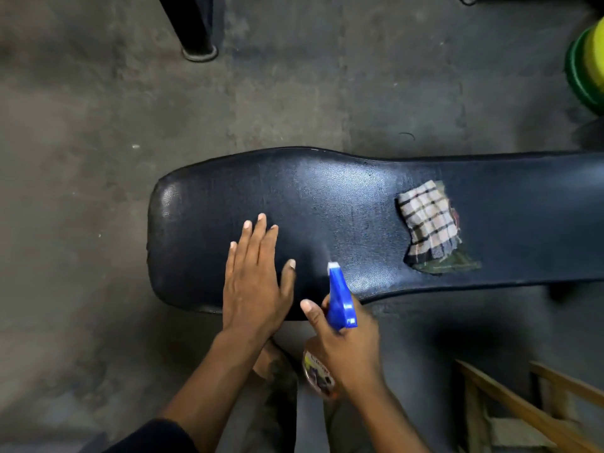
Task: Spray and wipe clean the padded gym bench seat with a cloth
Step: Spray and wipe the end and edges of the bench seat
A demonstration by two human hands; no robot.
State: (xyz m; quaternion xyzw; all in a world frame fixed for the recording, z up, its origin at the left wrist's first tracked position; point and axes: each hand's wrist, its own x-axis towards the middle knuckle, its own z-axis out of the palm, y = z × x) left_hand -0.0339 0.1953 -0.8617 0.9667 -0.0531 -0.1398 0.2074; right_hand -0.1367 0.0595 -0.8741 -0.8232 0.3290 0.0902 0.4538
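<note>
Fingers (261, 230) of left hand (253, 279) spread flat, bracing bench (327, 197); right hand (349, 341) wraps spray bottle (340, 299), nozzle aimed at seat. Cloth (428, 220) parked aside (wipe pending).

Bare forearms, dark sleeve (157, 434) at left elbow

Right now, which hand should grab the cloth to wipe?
Probably the left hand: it lies open and empty on the bench seat. The right hand is closer to the checked cloth but grips the spray bottle.
</note>
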